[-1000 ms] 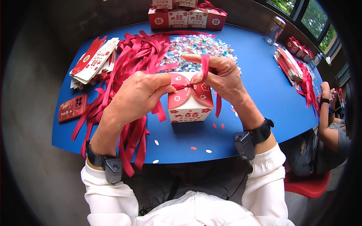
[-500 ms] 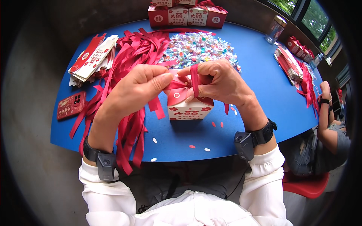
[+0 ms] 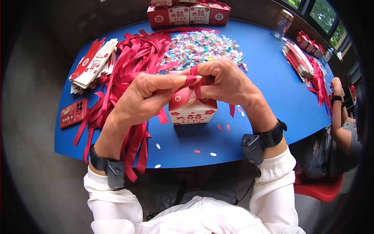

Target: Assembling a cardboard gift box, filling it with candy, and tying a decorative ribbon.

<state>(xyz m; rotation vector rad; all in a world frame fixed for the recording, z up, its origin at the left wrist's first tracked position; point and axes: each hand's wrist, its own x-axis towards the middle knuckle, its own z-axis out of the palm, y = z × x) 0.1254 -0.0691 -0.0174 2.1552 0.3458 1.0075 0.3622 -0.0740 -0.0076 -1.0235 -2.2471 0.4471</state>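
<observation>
A small red and white gift box (image 3: 191, 115) with flower prints stands upright on the blue table in front of me. Above its top, my left hand (image 3: 150, 93) pinches a red ribbon (image 3: 189, 80) between thumb and forefinger. My right hand (image 3: 228, 82) is closed on the same ribbon, a loop of which passes over its forefinger. The fingertips of both hands nearly meet there, and they hide the knot area and most of the lid. One ribbon tail hangs down at the box's right side.
Loose red ribbons (image 3: 134, 58) pile at the left, beside flat folded cartons (image 3: 94, 64) and a red phone (image 3: 74, 113). Wrapped candies (image 3: 202, 48) heap behind the box. Finished boxes (image 3: 189, 15) stack at the back; a jar (image 3: 283, 24) stands right. Another person's arm (image 3: 338, 105) is at far right.
My left hand has moved right and slightly up, bringing its pinched ribbon against the loop at my right fingers. My right hand stays closed on the ribbon. The view has shifted slightly.
</observation>
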